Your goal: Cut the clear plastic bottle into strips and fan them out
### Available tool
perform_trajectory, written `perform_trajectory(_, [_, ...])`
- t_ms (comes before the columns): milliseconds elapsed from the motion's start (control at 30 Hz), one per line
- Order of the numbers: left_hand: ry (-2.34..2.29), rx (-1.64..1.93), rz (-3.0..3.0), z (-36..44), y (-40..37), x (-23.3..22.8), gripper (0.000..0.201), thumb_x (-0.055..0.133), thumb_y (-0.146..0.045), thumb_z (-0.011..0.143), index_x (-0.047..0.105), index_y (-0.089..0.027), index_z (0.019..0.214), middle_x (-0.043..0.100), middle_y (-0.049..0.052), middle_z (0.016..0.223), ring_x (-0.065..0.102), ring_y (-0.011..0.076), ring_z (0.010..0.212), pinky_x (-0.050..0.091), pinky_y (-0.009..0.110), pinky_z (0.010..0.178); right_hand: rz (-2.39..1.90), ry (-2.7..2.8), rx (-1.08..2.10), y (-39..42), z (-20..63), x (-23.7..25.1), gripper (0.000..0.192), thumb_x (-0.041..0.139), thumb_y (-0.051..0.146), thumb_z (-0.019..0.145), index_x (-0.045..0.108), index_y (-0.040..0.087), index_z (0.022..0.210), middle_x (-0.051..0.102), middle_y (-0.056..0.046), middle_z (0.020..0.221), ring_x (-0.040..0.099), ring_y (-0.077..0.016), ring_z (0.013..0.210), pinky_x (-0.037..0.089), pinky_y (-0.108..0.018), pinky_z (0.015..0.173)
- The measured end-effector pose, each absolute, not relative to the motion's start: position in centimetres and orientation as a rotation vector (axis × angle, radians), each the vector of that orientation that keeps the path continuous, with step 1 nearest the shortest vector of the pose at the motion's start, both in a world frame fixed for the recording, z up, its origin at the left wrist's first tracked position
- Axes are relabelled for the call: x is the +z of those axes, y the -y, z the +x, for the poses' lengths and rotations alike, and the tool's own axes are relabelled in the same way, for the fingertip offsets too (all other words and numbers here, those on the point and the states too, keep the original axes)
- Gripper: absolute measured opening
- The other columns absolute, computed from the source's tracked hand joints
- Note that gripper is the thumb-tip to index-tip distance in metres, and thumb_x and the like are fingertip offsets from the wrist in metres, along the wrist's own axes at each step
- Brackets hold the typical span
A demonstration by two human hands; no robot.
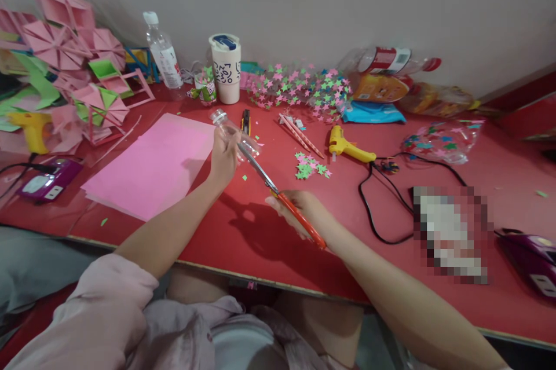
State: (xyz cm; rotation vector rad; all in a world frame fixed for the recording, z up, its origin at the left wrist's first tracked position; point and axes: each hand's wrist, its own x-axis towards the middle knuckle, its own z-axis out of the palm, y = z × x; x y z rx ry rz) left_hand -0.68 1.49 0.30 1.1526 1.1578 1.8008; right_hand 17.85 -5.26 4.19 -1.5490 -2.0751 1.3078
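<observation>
Right hand [304, 211] grips orange scissors [282, 199], blades pointing up-left into the left hand's [223, 156] clear bottle [234, 132].

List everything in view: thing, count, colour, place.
clear bottle: one, held above table, centre
scissors: one, orange handles, blades at the clear bottle
pink paper sheets: stack, left of centre
glue gun: one, yellow, right of centre
paper stars: many, pink and green, by wall
cup: one, white, by wall
water bottle: one, clear, beside cup
folded paper shapes: many, pink and green, far left
table: one, red
left hand: holds clear bottle
right hand: holds scissors
</observation>
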Motion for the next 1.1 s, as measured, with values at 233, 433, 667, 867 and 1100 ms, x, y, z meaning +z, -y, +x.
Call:
perform_trajectory(233, [-1.028,1.781,1.297,-0.2,-1.5,-0.3,0.033,0.058,-0.054,0.082,0.044,-0.024,0.086,0.062,0.001,0.072,0.064,0.0165,0.069,0.052,0.032,0.065,-1.532,2.049,1.324,5.1,17.9,3.8,0.057,0.048,0.076,0.075,0.045,0.021,0.062,0.042,0.005,0.049,0.038,-0.0086,0.041,0.029,-0.024,0.044])
perform_trajectory(433, [-1.071,1.789,1.342,-0.4,-1.7,-1.2,0.027,0.056,-0.048,0.085,0.05,-0.024,0.095,0.063,0.004,0.085,0.065,0.0188,0.084,0.054,0.037,0.076,-1.526,2.021,1.343,5.3,17.9,3.9,0.057,0.046,0.076,0.075,0.043,0.021,0.061,0.039,0.006,0.047,0.035,-0.008,0.041,0.027,-0.023,0.043])
perform_trajectory(667, [-1.087,1.774,1.342,-0.6,-1.8,-1.1,0.024,0.056,-0.045,0.086,0.052,-0.025,0.099,0.063,0.004,0.085,0.064,0.0177,0.082,0.054,0.036,0.076,-1.552,2.007,1.352,5.3,17.7,4.1,0.056,0.051,0.076,0.072,0.039,0.022,0.059,0.033,0.008,0.042,0.034,-0.0076,0.037,0.025,-0.023,0.041])
perform_trajectory(867, [-1.109,1.786,1.354,-0.7,-1.8,-1.2,0.021,0.056,-0.041,0.086,0.052,-0.024,0.096,0.063,0.002,0.081,0.064,0.0168,0.079,0.053,0.035,0.076,-1.542,1.924,1.473,5.1,17.8,3.6,0.054,0.053,0.074,0.073,0.043,0.022,0.063,0.036,0.009,0.043,0.039,-0.0081,0.032,0.032,-0.023,0.038])
perform_trajectory(1100, [-1.123,1.823,1.465,-0.4,-1.4,-0.9,0.01,0.057,-0.032,0.085,0.052,-0.024,0.087,0.062,0.001,0.077,0.062,0.0165,0.075,0.051,0.034,0.076,-1.499,1.885,1.512,5.2,17.9,3.9,0.054,0.054,0.074,0.072,0.044,0.021,0.064,0.037,0.009,0.043,0.041,-0.0084,0.033,0.033,-0.022,0.038])
